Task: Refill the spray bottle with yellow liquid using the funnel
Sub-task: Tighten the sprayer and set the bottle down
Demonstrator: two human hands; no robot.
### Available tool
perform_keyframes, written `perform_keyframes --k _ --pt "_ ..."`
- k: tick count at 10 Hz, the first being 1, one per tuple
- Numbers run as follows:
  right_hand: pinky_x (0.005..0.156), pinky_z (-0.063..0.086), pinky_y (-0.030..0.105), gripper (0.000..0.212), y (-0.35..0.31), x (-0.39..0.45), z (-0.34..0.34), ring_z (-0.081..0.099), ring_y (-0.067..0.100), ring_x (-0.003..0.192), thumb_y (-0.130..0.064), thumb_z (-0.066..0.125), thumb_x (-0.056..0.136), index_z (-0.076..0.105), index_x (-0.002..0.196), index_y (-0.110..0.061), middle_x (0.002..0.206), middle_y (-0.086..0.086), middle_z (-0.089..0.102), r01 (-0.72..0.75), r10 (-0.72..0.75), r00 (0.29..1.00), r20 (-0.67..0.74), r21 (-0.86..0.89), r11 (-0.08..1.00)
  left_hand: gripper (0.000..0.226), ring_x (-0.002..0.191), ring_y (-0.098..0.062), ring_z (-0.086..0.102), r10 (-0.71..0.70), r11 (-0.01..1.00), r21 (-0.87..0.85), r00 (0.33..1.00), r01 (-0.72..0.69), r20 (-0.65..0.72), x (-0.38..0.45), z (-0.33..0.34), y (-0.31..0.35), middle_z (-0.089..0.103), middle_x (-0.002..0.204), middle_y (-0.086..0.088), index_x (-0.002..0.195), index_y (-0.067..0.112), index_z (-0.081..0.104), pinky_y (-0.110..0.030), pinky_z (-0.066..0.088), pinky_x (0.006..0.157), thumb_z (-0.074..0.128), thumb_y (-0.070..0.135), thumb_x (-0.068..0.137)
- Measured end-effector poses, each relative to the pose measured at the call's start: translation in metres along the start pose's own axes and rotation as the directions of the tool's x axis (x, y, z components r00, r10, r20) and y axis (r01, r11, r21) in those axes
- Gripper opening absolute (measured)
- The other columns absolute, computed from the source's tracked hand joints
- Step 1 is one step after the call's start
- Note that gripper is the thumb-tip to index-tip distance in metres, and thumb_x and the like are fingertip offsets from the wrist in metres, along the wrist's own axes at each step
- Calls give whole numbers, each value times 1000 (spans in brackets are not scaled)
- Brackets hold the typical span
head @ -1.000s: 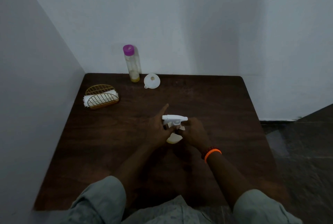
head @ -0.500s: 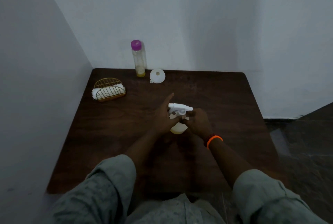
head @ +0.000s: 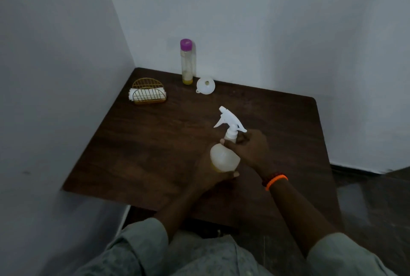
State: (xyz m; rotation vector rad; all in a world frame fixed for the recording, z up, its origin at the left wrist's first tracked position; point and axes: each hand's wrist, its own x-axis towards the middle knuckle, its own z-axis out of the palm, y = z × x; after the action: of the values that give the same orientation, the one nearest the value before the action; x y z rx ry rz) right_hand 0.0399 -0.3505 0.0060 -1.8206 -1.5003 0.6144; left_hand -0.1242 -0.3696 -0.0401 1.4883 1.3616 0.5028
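Observation:
The translucent spray bottle (head: pixel 224 158) is tilted over the middle of the dark wooden table (head: pixel 155 142), its white trigger head (head: pixel 229 121) pointing up and left. My left hand (head: pixel 208 175) cups the bottle's body from below. My right hand (head: pixel 249 148) grips the neck just under the trigger head. A little yellow shows at the bottle's lower edge. A white funnel (head: pixel 205 85) lies at the back of the table. Beside it stands a tall clear bottle (head: pixel 187 62) with a purple cap and a little yellow liquid at the bottom.
A gold wire holder with white napkins (head: pixel 147 94) sits at the table's back left. White walls close in on the left and behind. The table's right edge drops to a dark floor (head: pixel 366 198).
The spray bottle has tipped so the trigger head now points up and left, with more of its body showing. My left hand moved under the body. The camera swung and the view shifted.

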Motion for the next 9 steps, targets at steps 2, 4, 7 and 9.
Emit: perform_keyframes --k 2,4,7,9 --pt "69 48 11 49 2 -6 -5 66 1 83 -56 83 68 67 99 -22 89 -14 69 -56 32 975 218 105 993 84 123 -15 58 -72 984 -160 997 74 21 -33 41 -2 60 135 0 137 19 52 -13 45 90 91 34 65" --pt "85 55 17 65 -3 -9 7 64 -4 108 -52 71 84 48 143 -37 127 -15 66 -202 8 826 563 283 938 86 119 -9 56 -207 941 -243 969 234 133 -54 72 0 58 131 10 137 23 50 -14 48 88 91 39 63" --pt "56 53 23 55 -6 -22 36 65 12 57 -43 75 83 61 129 -16 67 5 70 -423 263 799 541 194 885 93 128 -17 53 -323 889 -267 922 373 216 -68 76 -1 57 137 5 141 25 47 -44 48 107 92 39 62" --pt "51 53 20 64 -4 -24 43 63 8 51 -41 74 84 51 135 -9 69 4 69 -464 346 767 541 94 881 93 130 -21 53 -360 850 -313 901 423 240 -71 74 -2 57 139 1 143 22 46 -46 47 108 92 36 63"
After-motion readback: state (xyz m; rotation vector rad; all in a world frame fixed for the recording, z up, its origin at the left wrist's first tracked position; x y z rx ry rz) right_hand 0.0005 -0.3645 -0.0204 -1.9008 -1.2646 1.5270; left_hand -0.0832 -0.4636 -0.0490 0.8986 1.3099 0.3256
